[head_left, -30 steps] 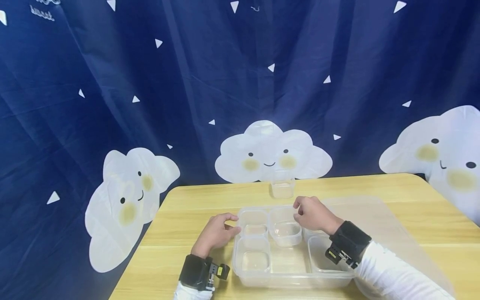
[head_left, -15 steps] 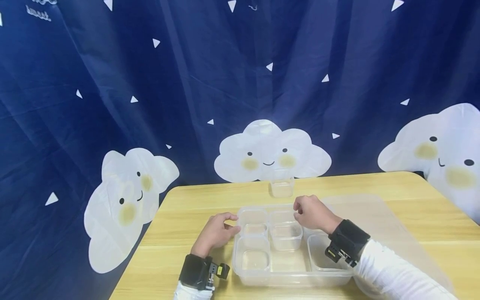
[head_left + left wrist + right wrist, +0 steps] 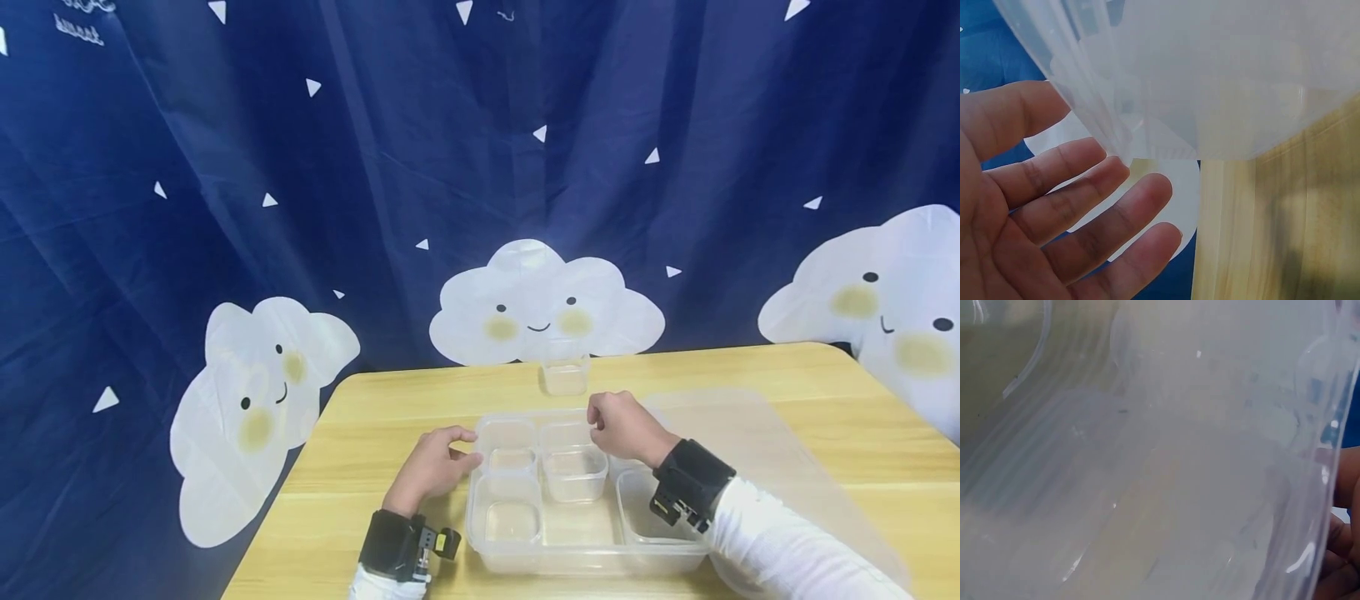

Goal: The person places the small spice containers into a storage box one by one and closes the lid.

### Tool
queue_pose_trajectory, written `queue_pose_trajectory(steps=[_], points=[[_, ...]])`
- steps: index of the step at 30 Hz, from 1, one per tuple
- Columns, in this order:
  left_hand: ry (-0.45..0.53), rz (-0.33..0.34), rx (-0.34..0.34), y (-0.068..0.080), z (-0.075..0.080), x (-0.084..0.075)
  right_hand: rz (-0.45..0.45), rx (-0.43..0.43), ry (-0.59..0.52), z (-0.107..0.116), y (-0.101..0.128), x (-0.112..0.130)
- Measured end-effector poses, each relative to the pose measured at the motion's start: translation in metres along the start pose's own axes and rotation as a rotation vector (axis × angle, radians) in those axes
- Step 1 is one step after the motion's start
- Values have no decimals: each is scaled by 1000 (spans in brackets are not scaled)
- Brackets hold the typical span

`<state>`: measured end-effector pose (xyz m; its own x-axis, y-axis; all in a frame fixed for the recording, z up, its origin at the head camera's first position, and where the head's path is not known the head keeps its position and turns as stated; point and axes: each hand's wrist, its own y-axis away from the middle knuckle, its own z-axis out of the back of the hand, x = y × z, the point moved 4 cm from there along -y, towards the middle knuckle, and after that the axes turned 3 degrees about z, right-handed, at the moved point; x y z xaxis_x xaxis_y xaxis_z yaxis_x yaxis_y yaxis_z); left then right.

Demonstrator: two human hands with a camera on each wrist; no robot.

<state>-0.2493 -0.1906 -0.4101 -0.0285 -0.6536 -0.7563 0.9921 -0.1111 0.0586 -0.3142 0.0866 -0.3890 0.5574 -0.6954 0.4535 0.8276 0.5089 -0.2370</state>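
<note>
A large clear plastic bin [image 3: 588, 560] stands on the table with several small clear plastic containers inside. Beside its left wall is my left hand [image 3: 429, 468], thumb and fingers spread at the back left corner. The left wrist view shows that hand [image 3: 1054, 212] with fingers loosely extended along the bin's clear wall [image 3: 1210, 94]. My right hand [image 3: 632, 427] reaches over the bin's back and pinches the rim of the back middle container [image 3: 576, 487], which sits level. In the right wrist view, curled fingers [image 3: 1342, 565] show at the right edge, partly hidden by clear plastic.
Two containers, a back one [image 3: 507, 440] and a front one [image 3: 512, 518], fill the bin's left side. Another container [image 3: 647, 508] lies front right. Behind the bin stands a separate clear container [image 3: 565, 379]. A translucent flat sheet [image 3: 772, 467] lies to the right.
The back middle container has gone from tilted to level inside the bin, with my right hand at its rim. My left hand has stayed in place.
</note>
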Motion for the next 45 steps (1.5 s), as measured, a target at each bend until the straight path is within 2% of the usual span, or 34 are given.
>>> queue_pose_trajectory(steps=[10,20,26,45], points=[[0,0,3,-1,0,1,22,-28,36,-1,-3,-1],[15,0,7,-2,-1,-1,-7,-18,72,-1,-6,-4],[10,0,6,-3,0,-1,-41,-3,67,-1,-8,-4],[-6,3,3,-2,0,-1,-45,19,14,1,-6,-4]])
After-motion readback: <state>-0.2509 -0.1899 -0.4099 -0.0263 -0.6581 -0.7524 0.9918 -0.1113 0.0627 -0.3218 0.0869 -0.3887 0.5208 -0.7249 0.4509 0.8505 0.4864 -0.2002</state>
